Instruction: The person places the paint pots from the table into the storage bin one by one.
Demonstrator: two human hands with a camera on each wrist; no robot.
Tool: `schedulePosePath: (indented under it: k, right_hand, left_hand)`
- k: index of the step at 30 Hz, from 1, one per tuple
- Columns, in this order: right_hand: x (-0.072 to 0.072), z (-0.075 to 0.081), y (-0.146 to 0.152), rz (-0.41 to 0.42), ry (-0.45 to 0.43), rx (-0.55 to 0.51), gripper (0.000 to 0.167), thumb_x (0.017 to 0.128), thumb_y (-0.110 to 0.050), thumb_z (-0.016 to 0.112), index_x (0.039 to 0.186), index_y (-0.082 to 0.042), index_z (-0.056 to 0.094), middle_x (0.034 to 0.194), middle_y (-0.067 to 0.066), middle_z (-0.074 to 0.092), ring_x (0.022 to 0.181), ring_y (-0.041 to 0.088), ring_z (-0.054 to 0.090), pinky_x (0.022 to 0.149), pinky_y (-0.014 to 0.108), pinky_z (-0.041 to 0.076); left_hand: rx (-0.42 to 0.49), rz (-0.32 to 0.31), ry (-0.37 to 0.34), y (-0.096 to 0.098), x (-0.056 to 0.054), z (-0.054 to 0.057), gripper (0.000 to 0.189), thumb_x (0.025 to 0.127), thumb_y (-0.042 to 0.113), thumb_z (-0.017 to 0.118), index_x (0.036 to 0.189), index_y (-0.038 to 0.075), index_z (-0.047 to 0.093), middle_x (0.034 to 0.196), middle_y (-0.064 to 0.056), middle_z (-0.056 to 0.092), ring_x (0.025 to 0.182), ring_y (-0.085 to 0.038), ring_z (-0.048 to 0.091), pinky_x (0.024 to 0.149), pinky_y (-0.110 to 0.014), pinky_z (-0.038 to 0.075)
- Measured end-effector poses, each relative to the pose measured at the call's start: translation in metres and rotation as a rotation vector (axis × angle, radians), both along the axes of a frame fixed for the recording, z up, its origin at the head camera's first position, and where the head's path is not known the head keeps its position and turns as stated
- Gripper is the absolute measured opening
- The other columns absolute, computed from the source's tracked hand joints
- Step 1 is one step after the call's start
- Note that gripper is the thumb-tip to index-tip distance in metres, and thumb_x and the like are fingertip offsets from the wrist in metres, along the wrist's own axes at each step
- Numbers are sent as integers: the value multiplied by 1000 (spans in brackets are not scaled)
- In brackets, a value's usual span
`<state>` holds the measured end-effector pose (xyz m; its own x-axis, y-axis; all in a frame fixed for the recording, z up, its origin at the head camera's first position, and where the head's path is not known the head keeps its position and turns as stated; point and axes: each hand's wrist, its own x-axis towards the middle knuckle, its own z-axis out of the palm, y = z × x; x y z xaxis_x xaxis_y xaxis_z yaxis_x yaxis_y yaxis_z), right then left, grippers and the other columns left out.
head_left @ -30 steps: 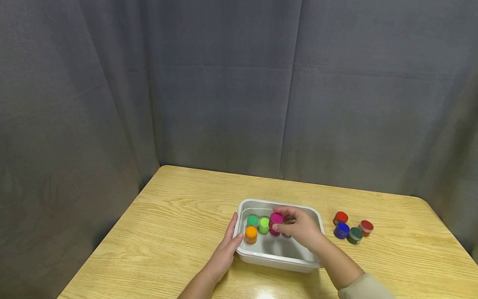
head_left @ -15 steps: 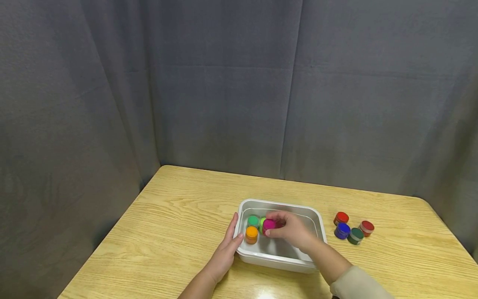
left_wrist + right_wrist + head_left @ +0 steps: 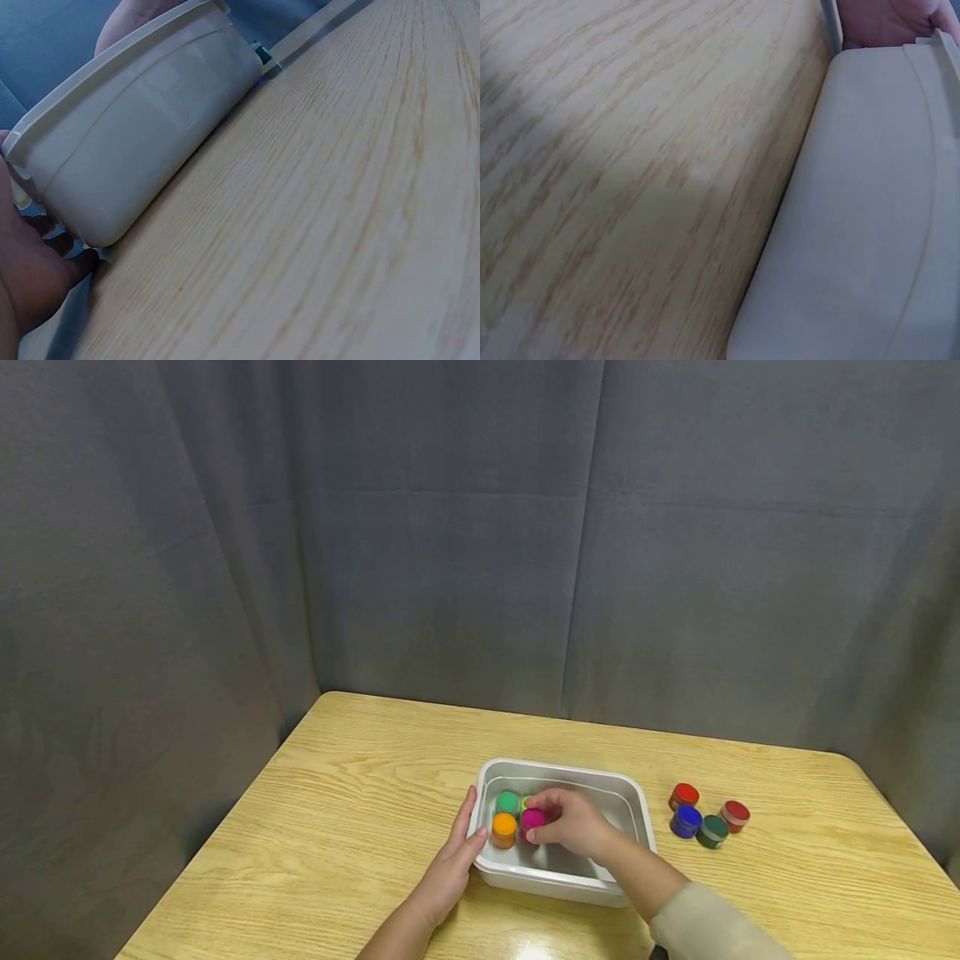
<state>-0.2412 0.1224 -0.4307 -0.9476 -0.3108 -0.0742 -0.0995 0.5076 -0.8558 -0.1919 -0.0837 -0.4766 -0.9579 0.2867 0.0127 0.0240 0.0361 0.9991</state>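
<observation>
A white plastic tub (image 3: 555, 881) stands on the wooden table. My left hand (image 3: 448, 868) grips its left end, thumb over the rim and fingers along the outer wall; the left wrist view shows those fingers low against the tub's end. Inside the tub, my right hand (image 3: 573, 825) pinches a small magenta-lidded paint jar (image 3: 533, 821) between thumb and fingers. That jar is just right of an orange jar (image 3: 504, 828). Behind them are a teal-green jar (image 3: 507, 803) and a lime-green jar (image 3: 526, 804), the latter partly hidden by my right fingers.
On the table right of the tub stand a bright red jar (image 3: 683, 797), a blue jar (image 3: 686, 821), a dark green jar (image 3: 712, 832) and a darker red jar (image 3: 735, 815). A grey curtain (image 3: 450, 568) hangs beyond the table's back edge.
My right hand has carried the magenta jar left and towards me, from right of the lime-green jar to beside the orange one. The left hand has stayed on the tub.
</observation>
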Motion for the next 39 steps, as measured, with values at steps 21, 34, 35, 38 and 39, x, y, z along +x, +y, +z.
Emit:
schedulePosePath:
  k: [21,34,35,38,39]
  right_hand:
    - [-1,-2,-7,-25,12,73,37,69,2,83,104,0,70,97,10,67,87,17,57,81,28,50]
    - [-1,1,4,-42,4,14,40,75,-4,81,112,1,67,101,12,68,88,18,59,80,29,53]
    - [-1,3,6,-39,9,7,40,76,-5,80,113,2,67,102,13,68,88,18,59,79,29,53]
    - [2,11,13,-42,-3,-16,40,80,-7,78,117,2,65,107,18,67,91,20,59,76,28,52]
    - [4,15,16,-44,-12,-17,40,81,-8,77,118,1,64,111,18,66,92,20,59,75,28,53]
  left_hand:
    - [4,7,3,0,-1,-1,63,105,30,36,159,26,3,167,-9,-2,152,-40,-4,117,-68,-4]
    - [6,9,6,0,-1,-2,63,105,29,36,159,25,4,167,-7,-1,152,-38,-4,117,-67,-4]
    - [7,11,6,1,-1,-2,63,105,28,36,159,25,4,167,-6,-1,152,-38,-4,118,-67,-4]
    - [12,12,8,0,-1,-2,63,105,28,36,159,24,4,167,-6,-1,153,-37,-5,118,-66,-4]
    - [14,12,8,0,-1,-2,63,105,28,36,159,24,4,167,-6,-2,153,-37,-5,118,-66,-5]
